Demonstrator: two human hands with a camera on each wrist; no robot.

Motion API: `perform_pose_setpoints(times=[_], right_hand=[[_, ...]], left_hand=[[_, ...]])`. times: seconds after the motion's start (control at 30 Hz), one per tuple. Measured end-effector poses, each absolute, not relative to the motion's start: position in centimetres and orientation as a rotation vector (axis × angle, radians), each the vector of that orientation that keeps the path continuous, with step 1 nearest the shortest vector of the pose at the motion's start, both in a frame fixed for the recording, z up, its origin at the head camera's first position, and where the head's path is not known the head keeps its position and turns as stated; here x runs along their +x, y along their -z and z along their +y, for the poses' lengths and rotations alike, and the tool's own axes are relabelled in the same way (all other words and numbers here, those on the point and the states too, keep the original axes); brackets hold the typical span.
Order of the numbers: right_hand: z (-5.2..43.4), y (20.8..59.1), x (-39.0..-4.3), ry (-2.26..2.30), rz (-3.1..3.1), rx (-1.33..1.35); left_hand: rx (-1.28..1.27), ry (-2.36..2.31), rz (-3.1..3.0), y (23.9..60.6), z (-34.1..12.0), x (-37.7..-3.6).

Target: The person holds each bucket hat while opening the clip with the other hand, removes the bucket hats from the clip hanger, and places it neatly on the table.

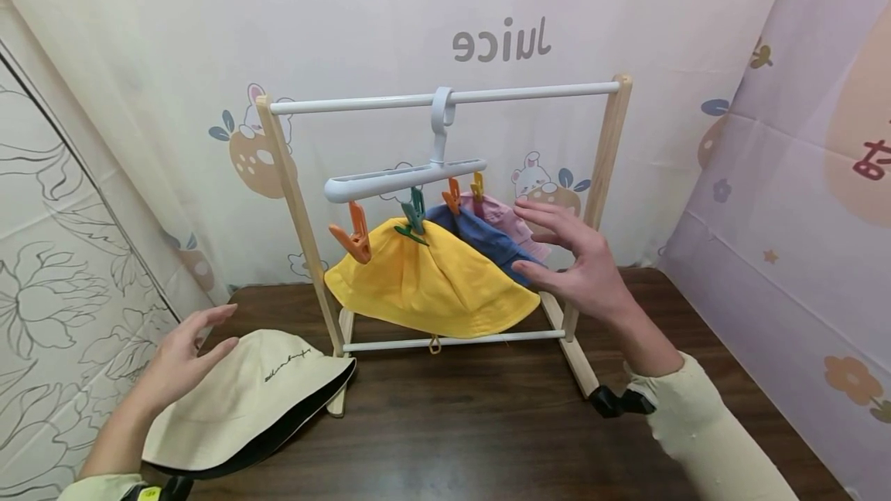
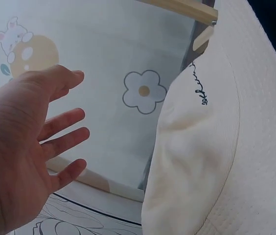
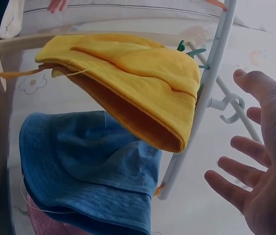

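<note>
My left hand, fingers spread, hovers by the crown of a cream bucket hat with dark lettering on the table. In the left wrist view that hand holds nothing and the hat is beside it. My right hand is raised with parted fingers, to the right of a yellow bucket hat. That hat hangs from a pale blue hanger by a green clip. Behind it hang a blue bucket hat and a pink hat. An orange clip dangles near the yellow hat.
The hanger hooks over the white top bar of a wooden-legged rack on a dark brown table. Another orange clip and a yellow clip sit farther along the hanger. Printed curtains enclose the table.
</note>
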State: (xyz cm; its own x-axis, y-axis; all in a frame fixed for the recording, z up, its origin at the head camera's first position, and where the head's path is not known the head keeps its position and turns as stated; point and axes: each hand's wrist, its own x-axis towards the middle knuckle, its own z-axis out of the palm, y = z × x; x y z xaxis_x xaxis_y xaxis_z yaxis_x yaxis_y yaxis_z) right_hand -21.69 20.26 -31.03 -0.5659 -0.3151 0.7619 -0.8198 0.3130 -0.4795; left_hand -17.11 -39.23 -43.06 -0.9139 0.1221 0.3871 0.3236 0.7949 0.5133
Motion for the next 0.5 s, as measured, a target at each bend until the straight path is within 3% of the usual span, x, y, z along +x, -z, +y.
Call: perform_pose_setpoints(times=[0.5], right_hand=[[19.8,31.3,-21.5,-1.276,-2.147,0.923]], left_hand=[[-0.387,0.844,-2.582,42.4,-37.9,-17.0]])
